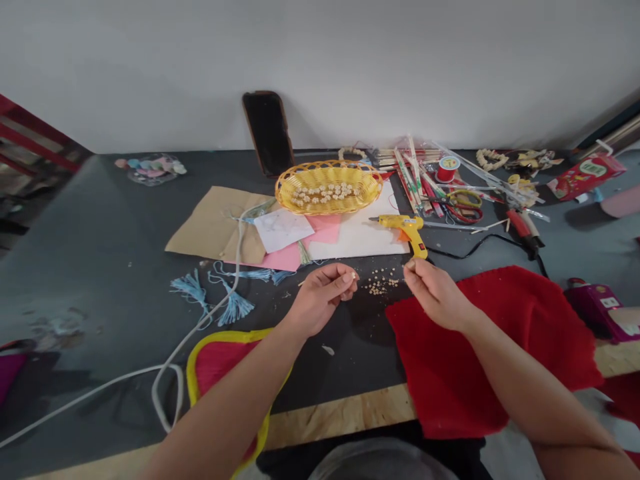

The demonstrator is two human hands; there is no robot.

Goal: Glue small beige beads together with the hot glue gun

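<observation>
My left hand point(325, 293) is closed in a pinch, with a tiny pale bead point(353, 275) at its fingertips. To its right, my right hand point(437, 293) is pinched too, above the edge of a red cloth point(520, 333); whatever its fingertips hold is too small to make out. Loose small beads point(381, 285) lie on the dark table between the two hands. Behind them a yellow glue gun point(407, 229) rests on its side, pointing left. Farther back, a yellow woven basket point(327, 207) holds several pale bead clusters point(327, 193).
Blue tassels point(235, 308), brown paper point(220, 223) and a white cord point(227, 293) lie to the left. A phone point(269, 133) leans on the wall. Back right are scissors point(465, 207), red thread point(447, 169), wrapped sticks and a red drink box point(586, 176).
</observation>
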